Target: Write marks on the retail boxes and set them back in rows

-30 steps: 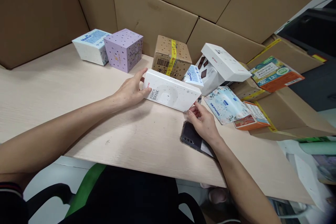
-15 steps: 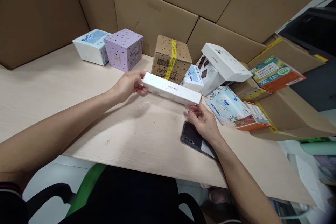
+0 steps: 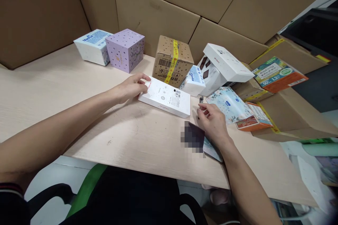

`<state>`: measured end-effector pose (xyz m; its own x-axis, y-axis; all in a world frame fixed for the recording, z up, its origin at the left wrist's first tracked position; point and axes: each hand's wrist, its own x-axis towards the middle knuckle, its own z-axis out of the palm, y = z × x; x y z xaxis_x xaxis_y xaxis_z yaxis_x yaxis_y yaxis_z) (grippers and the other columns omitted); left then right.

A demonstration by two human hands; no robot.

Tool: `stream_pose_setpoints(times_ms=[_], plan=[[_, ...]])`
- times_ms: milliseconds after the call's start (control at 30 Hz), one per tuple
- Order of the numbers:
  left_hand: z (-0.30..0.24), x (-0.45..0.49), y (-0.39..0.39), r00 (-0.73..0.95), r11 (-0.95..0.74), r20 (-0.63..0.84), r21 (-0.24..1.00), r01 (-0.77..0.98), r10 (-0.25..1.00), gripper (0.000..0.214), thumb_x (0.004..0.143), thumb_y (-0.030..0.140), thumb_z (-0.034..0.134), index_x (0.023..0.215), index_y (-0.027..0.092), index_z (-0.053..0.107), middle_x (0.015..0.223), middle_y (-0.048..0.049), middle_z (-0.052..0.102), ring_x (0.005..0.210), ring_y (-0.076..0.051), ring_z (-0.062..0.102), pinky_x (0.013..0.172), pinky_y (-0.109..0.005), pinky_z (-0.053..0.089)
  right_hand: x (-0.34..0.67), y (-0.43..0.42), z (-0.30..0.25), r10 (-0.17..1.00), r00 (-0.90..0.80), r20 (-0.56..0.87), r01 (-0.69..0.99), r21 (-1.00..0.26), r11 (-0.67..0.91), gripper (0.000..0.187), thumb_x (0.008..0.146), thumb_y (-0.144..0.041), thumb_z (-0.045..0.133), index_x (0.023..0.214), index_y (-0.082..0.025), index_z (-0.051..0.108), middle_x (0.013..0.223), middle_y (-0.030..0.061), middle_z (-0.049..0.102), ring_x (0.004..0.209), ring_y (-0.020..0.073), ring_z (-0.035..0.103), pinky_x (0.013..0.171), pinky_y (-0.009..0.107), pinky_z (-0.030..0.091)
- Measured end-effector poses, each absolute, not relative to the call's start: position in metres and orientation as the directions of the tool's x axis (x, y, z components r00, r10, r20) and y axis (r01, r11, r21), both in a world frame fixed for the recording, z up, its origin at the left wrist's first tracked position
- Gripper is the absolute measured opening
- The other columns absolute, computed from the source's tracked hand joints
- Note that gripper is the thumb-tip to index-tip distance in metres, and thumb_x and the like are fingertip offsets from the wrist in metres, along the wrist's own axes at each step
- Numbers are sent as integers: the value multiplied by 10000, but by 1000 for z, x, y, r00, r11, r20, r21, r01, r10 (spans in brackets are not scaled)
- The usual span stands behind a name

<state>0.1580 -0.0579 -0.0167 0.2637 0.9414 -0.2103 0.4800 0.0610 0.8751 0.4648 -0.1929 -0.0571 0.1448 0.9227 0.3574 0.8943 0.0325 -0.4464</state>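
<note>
My left hand [image 3: 133,87] grips the left end of a flat white box [image 3: 169,95], thumb on top. The box lies with a broad printed face up, showing small icons and a label block. Just right of the box is my right hand [image 3: 214,121], apart from it, fingers loosely bent and thumb separate. A small dark object [image 3: 201,99] shows by its fingertips; its kind is unclear. Beneath and left of the right wrist lies a phone [image 3: 195,137], partly blurred out by pixels.
Behind stand a Manhua tissue pack [image 3: 92,47], a purple box [image 3: 125,51] and a taped brown carton [image 3: 173,61]. To the right are a smaller tissue pack [image 3: 194,81], stacked white boxes [image 3: 228,62], a blue floral pack [image 3: 229,103] and orange boxes [image 3: 280,74]. Large cardboard panels [image 3: 155,10] line the back.
The white box has turned from its narrow side onto a broad face and come down left. My right hand has let go of it and moved right; my left hand keeps its end.
</note>
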Motion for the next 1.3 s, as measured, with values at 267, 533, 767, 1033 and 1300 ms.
stream_pose_setpoints(times_ms=[267, 533, 767, 1033, 1300], plan=[[-8, 154, -64, 424, 23, -295, 842, 540, 856, 973, 696, 182, 568, 1621, 266, 278, 1182, -122, 688, 882, -260, 687, 641, -332, 504, 475, -190, -53, 933, 358, 24, 902, -265, -340, 396, 889, -557, 595, 1010, -186, 661, 785, 61, 671, 757, 240, 611, 694, 330, 389], [-7, 146, -61, 510, -112, -301, 769, 629, 806, 1035, 702, 279, 550, 1660, 217, 163, 1186, -129, 711, 868, -261, 699, 666, -335, 530, 470, -188, -49, 932, 362, -8, 904, -240, -353, 217, 895, -401, 569, 825, -209, 641, 750, 74, 683, 765, 238, 611, 689, 316, 347], [-5, 136, -56, 575, -264, -305, 664, 700, 759, 938, 720, 383, 561, 1615, 248, 317, 1323, -85, 682, 1102, -286, 681, 856, -325, 545, 483, -191, -41, 910, 414, 37, 870, -311, -383, 174, 846, -370, 564, 763, -222, 602, 703, 69, 658, 725, 238, 580, 681, 329, 333], [1, 133, -56, 562, -257, -341, 634, 730, 754, 937, 730, 390, 550, 1619, 255, 285, 1365, -82, 667, 1163, -291, 662, 886, -318, 545, 485, -198, -29, 902, 429, -52, 662, -661, -353, 259, 807, -480, 619, 747, -234, 565, 519, -35, 529, 496, 145, 482, 528, 283, 349], [10, 129, -56, 535, -276, -373, 560, 781, 758, 902, 725, 384, 543, 1593, 280, 320, 1329, -66, 697, 1102, -294, 682, 838, -312, 542, 469, -197, -26, 921, 345, -179, 121, -965, -233, 441, 636, -503, 793, 774, -244, 464, 630, 12, 698, 471, 107, 570, 448, 218, 438]])
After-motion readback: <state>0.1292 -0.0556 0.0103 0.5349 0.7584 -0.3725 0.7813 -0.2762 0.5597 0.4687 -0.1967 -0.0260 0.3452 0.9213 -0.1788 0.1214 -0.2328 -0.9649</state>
